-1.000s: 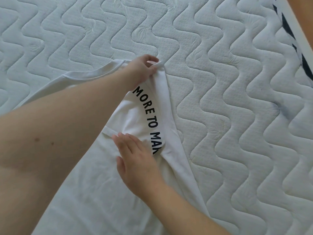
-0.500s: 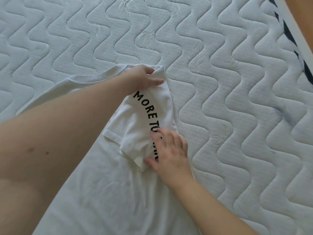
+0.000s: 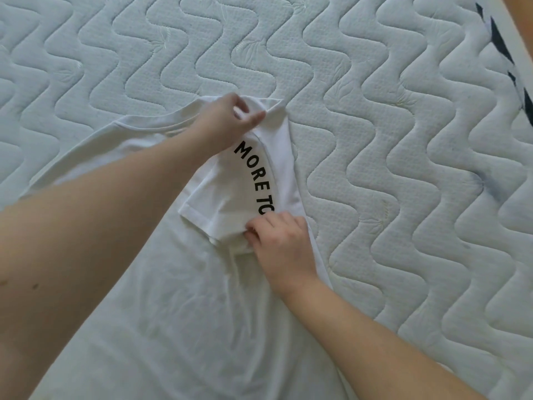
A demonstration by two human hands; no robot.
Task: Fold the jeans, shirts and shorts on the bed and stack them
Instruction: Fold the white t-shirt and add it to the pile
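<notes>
A white T-shirt (image 3: 184, 307) with black curved lettering lies spread on the quilted mattress (image 3: 389, 140), its right side and sleeve folded inward over the body. My left hand (image 3: 230, 119) pinches the fabric at the shoulder near the collar, at the top of the fold. My right hand (image 3: 279, 243) has its fingers curled on the lower edge of the folded sleeve, covering part of the lettering. My left forearm crosses the shirt and hides much of its left half.
The white quilted mattress stretches all around the shirt. Its right edge with a dark striped border (image 3: 507, 62) shows at the top right, with a strip of wooden floor (image 3: 522, 13) beyond. No other garments are visible.
My right hand slid from the shirt's body to the folded sleeve's lower edge and curled on it. The sleeve now lies folded over. My left hand stayed at the shoulder.
</notes>
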